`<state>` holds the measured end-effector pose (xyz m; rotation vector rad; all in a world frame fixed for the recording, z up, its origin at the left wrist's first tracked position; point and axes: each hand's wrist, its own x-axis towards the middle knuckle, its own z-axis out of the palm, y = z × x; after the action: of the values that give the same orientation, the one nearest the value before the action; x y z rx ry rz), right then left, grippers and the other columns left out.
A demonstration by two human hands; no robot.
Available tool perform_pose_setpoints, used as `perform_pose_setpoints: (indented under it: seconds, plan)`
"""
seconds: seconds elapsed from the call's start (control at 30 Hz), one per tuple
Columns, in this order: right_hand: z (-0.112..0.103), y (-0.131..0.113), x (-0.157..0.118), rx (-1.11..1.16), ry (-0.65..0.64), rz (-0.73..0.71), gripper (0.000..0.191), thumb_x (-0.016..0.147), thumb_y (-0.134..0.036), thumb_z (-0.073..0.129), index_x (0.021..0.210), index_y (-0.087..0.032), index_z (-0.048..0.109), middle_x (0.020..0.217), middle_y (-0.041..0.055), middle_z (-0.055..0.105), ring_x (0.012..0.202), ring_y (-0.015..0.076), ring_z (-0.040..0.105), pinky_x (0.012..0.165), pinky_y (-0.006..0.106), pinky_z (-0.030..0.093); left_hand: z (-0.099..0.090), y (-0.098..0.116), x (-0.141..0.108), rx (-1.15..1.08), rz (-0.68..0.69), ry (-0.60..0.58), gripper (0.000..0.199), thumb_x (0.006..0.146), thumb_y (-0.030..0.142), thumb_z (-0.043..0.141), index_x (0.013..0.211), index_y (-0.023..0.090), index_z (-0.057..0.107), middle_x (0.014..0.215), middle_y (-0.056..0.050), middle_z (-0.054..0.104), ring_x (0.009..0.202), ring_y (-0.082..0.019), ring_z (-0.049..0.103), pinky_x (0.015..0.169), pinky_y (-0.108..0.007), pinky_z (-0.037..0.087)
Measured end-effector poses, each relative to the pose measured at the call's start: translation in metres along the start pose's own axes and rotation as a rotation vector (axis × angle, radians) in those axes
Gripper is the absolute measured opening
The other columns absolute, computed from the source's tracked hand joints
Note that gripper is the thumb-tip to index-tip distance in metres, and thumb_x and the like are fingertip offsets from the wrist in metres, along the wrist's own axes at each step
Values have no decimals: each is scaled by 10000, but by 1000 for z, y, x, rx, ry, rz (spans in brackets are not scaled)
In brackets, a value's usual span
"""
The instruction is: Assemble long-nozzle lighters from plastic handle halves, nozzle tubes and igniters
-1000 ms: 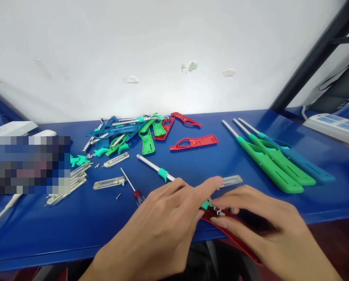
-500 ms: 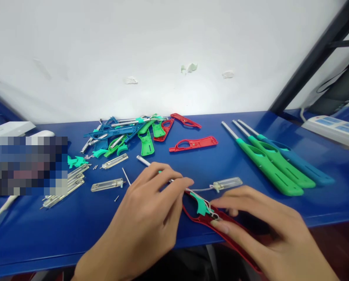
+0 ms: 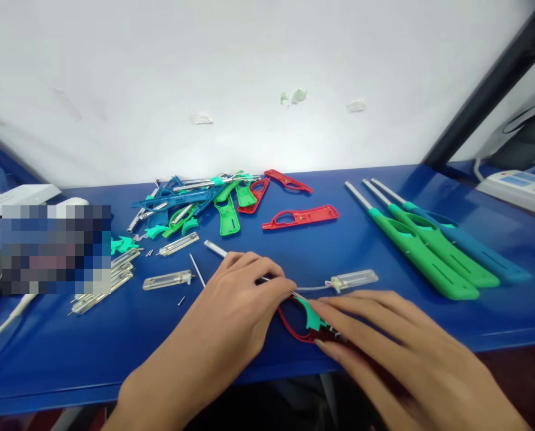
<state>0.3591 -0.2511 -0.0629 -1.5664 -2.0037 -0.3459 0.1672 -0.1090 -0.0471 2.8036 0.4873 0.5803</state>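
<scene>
We log left hand (image 3: pixel 244 296) and right hand (image 3: pixel 397 341), bare to forearms (image 3: pixel 159 377); slender fingers (image 3: pixel 278 285); apparently dark clothing (image 3: pixel 271 410) below.

Slim gap, right grip (image 3: pixel 417 353) to green lighter (image 3: pixel 429 257)

On the table (image 3: pixel 47 359), three lighters (image 3: pixel 460 254) lay at right; at left, most fuel tanks (image 3: pixel 166 280) lay before piled lighter parts (image 3: pixel 195 196) near the wall (image 3: pixel 267 78).

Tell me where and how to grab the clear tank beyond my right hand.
Probably best by the plain right end of the clear tank, coming from the right, pinching across its narrow width: it lies flat, and the thin tube leaves its left end.
</scene>
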Motion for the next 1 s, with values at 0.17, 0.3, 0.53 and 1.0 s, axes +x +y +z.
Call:
perform_pose_setpoints:
  seconds: [0.17,0.3,0.53,1.0]
  plan:
    - [-1,4,1,-91,-19,-41,348,1106,-333,436,1216,-298,764,1184,-49,812,1023,227,760,852,399,567,5,-2,-2,1,-35,6,294,1025,13,505,1091,229,694,1109,-22,684,995,-214,612,938,-411,434]
    - [2,2,3,-79,-31,-50,351,1099,-331,443,1183,-303,783,1168,-45,818,975,203,777,789,360,588,6,0,-3,-20,-56,13,271,1023,15,517,1089,215,689,1079,-20,670,973,-217,599,916,-404,440]
    - [5,-1,4,-8,3,-33,303,1076,-259,502,1149,-293,794,1145,14,821,976,216,756,812,359,574,6,0,-2,-13,-55,-2,307,983,-39,529,1105,198,680,1099,-25,665,996,-225,579,936,-411,441]
    - [12,0,-4,14,46,42,289,1075,-166,491,1277,-264,672,1243,-66,781,1075,153,703,1011,286,470,9,2,-4,-49,-31,33,298,991,-44,508,1116,210,601,1172,-31,622,1046,-221,543,950,-405,465]
